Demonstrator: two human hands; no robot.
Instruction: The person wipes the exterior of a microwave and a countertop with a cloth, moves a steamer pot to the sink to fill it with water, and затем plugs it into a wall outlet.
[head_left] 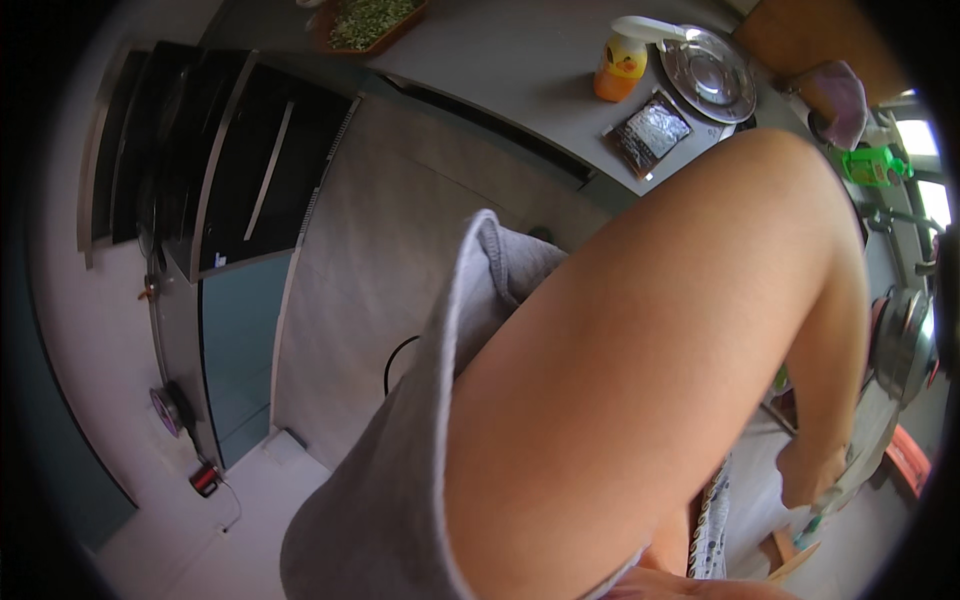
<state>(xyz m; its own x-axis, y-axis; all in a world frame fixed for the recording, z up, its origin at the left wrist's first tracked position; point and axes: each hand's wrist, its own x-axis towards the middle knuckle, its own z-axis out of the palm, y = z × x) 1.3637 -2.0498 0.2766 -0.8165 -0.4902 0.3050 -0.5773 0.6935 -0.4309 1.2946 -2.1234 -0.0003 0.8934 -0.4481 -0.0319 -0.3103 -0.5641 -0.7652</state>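
Note:
My left arm [640, 330], in a grey short sleeve [400, 470], crosses most of the head view with its elbow raised. Its forearm drops on the right to my left hand [812, 475], whose fingers look curled. Anything inside them is hidden. Beside that hand hangs a pale, crumpled thing like a thin plastic bag [868, 440]. Below it are a wooden piece [795, 560] and a small teal object, both blurred. At the lower edge shows bare skin that seems to be part of my right hand [690, 588]; its fingers are cut off from view.
The grey counter [510, 70] carries an orange tray [412, 22] of chopped greens, a yellow-orange bottle [620, 68], a round metal lid [710, 75] and a dark packet [648, 133]. A green bottle [873, 166] and a pot [903, 345] stand right. Black panels [240, 160] rise left.

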